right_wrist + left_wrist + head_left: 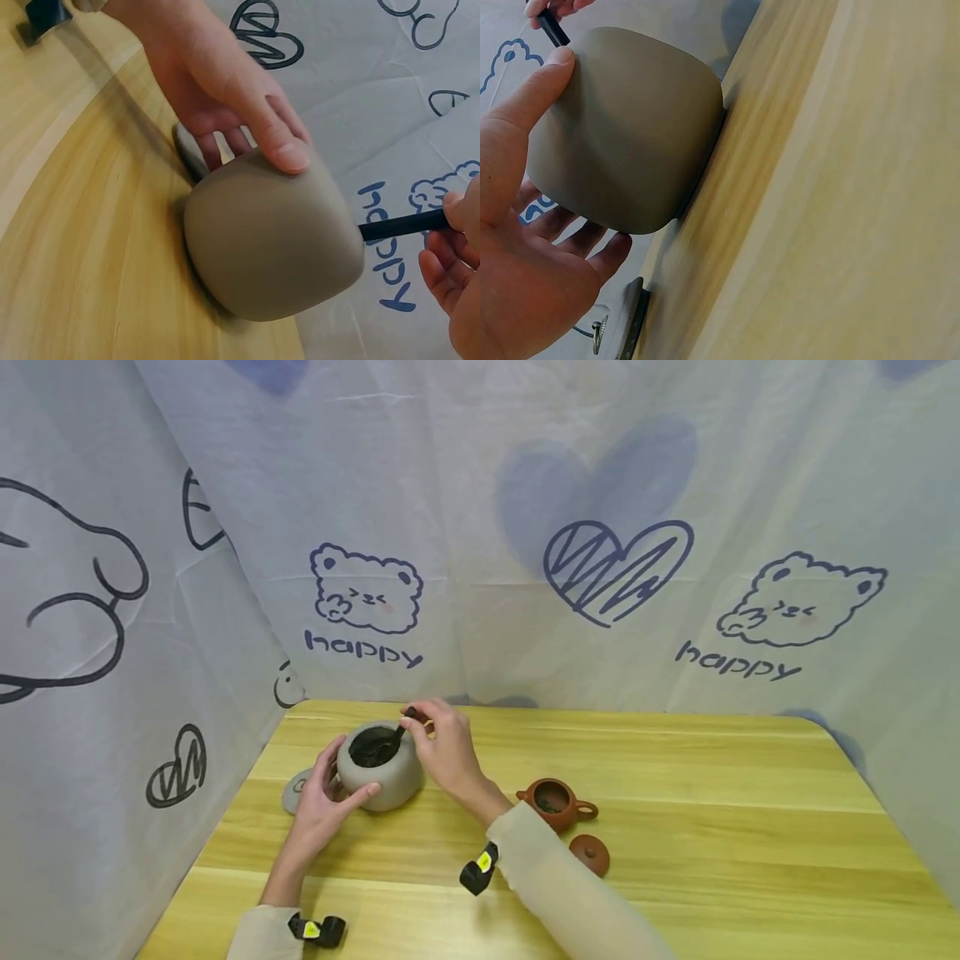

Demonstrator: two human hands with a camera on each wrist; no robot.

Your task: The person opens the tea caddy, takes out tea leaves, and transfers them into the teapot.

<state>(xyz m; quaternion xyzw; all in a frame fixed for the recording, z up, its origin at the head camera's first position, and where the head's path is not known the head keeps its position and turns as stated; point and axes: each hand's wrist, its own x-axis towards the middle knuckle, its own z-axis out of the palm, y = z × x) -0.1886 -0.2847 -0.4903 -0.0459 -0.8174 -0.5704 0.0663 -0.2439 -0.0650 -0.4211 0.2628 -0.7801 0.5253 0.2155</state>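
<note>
A round grey jar (393, 783) with dark contents stands at the table's left, tilted slightly. My left hand (324, 806) grips its side, thumb on the near wall and fingers round the left, as the left wrist view (547, 247) also shows. With fingertips and thumb my right hand (448, 750) pinches the end of a black scoop (399, 735), whose lower part is inside the jar's mouth. In the right wrist view the black handle (405, 225) sticks out past the jar (274, 236).
The grey lid (294, 793) lies left of the jar, partly behind my left hand. A small brown teapot (551, 799) with some dark leaves inside stands beyond my right forearm, its lid (590, 855) nearby. A printed cloth (480, 610) hangs behind the table.
</note>
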